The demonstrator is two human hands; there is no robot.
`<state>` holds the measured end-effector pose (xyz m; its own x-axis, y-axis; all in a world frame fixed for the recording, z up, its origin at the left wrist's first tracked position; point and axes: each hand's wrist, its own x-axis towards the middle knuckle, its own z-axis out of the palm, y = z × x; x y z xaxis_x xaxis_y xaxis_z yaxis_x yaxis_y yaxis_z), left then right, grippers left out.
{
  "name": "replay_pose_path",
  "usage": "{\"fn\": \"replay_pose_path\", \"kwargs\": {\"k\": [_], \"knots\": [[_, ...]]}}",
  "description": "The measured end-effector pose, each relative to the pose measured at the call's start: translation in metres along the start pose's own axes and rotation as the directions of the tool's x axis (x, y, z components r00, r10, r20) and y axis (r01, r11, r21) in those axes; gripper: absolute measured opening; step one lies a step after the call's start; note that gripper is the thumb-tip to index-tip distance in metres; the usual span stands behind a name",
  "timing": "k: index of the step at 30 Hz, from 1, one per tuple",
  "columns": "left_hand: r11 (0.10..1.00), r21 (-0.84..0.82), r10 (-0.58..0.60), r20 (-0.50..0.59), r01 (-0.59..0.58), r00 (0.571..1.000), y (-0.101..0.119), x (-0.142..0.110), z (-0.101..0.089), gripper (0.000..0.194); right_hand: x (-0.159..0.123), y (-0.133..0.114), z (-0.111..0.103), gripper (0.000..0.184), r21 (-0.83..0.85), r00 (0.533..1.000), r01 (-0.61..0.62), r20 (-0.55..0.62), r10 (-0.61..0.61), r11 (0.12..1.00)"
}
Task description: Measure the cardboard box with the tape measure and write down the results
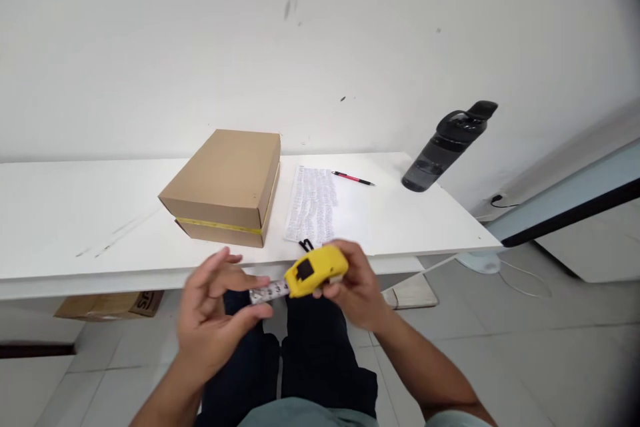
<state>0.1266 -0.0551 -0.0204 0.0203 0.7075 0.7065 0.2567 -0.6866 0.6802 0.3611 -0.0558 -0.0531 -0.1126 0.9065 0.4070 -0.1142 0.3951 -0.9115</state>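
My right hand (353,287) is wrapped round a yellow tape measure (317,271), held above my lap just in front of the table edge. A short length of its white blade (270,291) sticks out to the left, with black numerals on it. The end of that blade is pinched between thumb and index finger of my left hand (215,310), whose other fingers are loosely curled. A black wrist strap (306,245) shows behind the tape measure. Beyond my left hand, a brown cardboard box (227,173) with a yellow band round its side sits on the table.
On the white table (100,207), a handwritten sheet of paper (313,203) lies right of the box, with a red and black pen (353,178) beside it. A dark water bottle (445,147) stands at the right. Under the table is another cardboard box (110,305).
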Motion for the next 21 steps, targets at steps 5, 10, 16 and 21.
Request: {"fn": "replay_pose_path", "kwargs": {"k": [5, 10, 16, 21], "knots": [[0.905, -0.243, -0.352, 0.032, 0.349, 0.936, -0.03, -0.047, 0.059, 0.069, -0.045, 0.028, 0.009, 0.057, 0.285, 0.968, -0.226, -0.037, 0.247, 0.932], [0.661, -0.4, -0.501, 0.395, 0.635, 0.77, -0.037, -0.061, 0.093, 0.079, -0.052, 0.053, 0.016, 0.065, 0.356, 0.944, -0.269, -0.085, 0.318, 0.895], [0.763, -0.321, -0.424, 0.406, 0.561, 0.809, -0.027, -0.032, 0.102, 0.042, 0.006, 0.042, -0.057, 0.079, -0.432, 0.969, -0.141, 0.124, 0.214, 0.891], [0.737, -0.187, -0.363, 0.7, 0.649, 0.615, -0.039, 0.03, 0.118, 0.043, 0.117, 0.039, -0.17, 0.062, -0.764, 0.905, -0.425, -0.367, 0.215, 0.486]]}}
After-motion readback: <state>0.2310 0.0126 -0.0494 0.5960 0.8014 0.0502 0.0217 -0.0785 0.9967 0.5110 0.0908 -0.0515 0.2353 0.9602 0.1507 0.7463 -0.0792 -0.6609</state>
